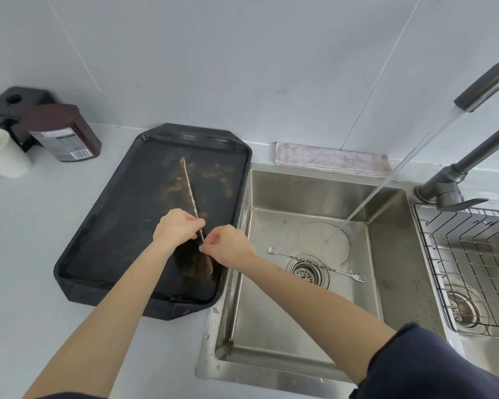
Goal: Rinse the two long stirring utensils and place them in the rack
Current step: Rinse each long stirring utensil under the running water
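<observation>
1. Left hand (177, 229) has its fingers curled tight round one twisted stirrer (191, 194), over the dirty black tray (107, 226) on the tabletop (26, 240).
2. Right hand (229, 247) sits just beside it, fingers pinching the same stirrer's lower end.
3. Second stirrer (314, 266) lies well right of the fingers, in the sink (271, 326) across the drain.
4. Tap (484, 84) water is running, and the wire rack (467, 263) is further right.

A kitchen is shown by a steel sink (306, 203) w/ running tap (484, 84), wire dish rack (467, 254) & dirty tray (121, 226).
</observation>
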`<state>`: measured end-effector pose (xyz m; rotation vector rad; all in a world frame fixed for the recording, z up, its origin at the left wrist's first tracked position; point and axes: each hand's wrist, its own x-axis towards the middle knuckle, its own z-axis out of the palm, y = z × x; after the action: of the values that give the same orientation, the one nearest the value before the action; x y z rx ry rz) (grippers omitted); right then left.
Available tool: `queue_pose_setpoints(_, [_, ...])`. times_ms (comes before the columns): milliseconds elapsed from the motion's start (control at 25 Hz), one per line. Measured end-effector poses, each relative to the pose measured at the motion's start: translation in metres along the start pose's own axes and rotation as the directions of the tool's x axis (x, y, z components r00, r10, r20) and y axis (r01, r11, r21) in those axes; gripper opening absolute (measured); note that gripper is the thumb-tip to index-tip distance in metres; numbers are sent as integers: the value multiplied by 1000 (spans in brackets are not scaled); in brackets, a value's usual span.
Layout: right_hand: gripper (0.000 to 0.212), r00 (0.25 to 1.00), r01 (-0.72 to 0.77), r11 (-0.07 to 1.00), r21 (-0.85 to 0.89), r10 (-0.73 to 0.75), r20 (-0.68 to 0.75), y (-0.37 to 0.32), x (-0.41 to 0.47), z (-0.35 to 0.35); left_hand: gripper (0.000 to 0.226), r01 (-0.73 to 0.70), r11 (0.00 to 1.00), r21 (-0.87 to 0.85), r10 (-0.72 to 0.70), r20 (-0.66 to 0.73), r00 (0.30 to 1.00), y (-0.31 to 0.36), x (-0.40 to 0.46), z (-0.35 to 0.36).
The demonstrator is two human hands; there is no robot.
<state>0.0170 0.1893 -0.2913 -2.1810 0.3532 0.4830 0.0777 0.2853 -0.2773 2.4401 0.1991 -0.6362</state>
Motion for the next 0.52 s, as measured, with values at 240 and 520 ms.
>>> queue_pose_setpoints(240, [20,995,-7,980,199,27,-98,23,-21,-35,9,-118,936,-333,129,11,992,37,-22,9])
queue_pose_setpoints(520, [14,956,-107,969,221,161,-245,93,-59,-75,14,-221,844,-488,292,74,954,98,-53,62])
